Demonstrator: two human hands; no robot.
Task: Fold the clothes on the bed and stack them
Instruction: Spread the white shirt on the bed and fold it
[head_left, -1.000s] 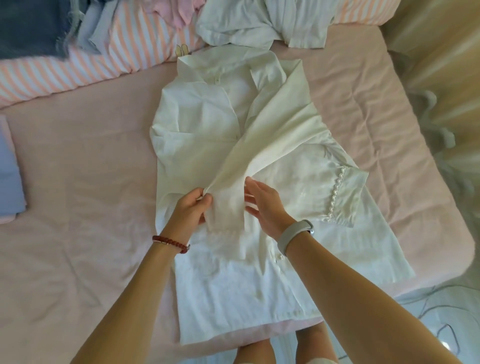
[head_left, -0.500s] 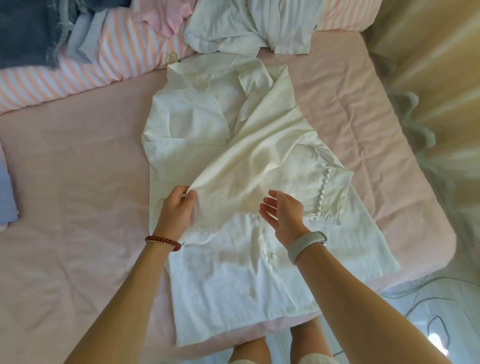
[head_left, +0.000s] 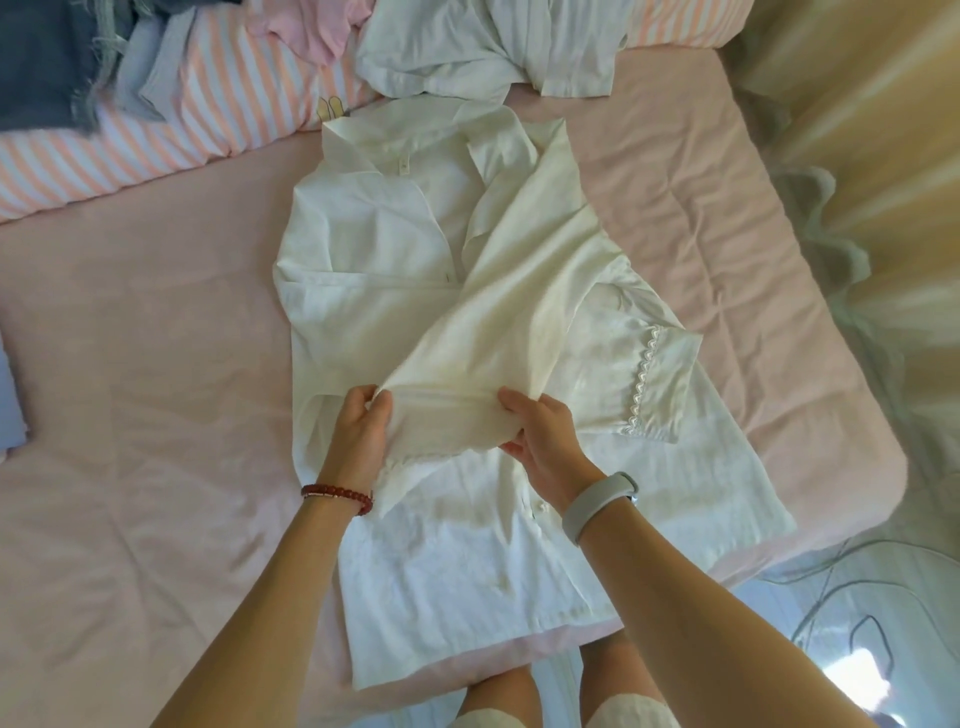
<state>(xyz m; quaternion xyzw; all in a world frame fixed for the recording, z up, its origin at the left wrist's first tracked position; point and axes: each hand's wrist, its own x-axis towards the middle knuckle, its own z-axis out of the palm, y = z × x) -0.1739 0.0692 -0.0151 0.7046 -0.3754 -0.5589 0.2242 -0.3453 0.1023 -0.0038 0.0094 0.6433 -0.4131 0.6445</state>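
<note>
In the centre of the frame we see a white shirt (head_left: 415, 291) spread on the pink bed (head_left: 130, 364), collar toward the top, hem at the bed's lower edge. Our left hand (head_left: 358, 436) pinches one end of a sleeve (head_left: 498, 332) folded across the shirt's front, thumb and fingers closed on the cloth; our right hand (head_left: 545, 441) grips the other end, fingers curled round the fabric. The other sleeve, trimmed in scalloped lace (head_left: 644, 384), lies right of centre. More clothes sit along the top: a white garment (head_left: 467, 47), a pink one (head_left: 311, 26) and dark denim (head_left: 36, 57) on a striped quilt (head_left: 208, 93).
</note>
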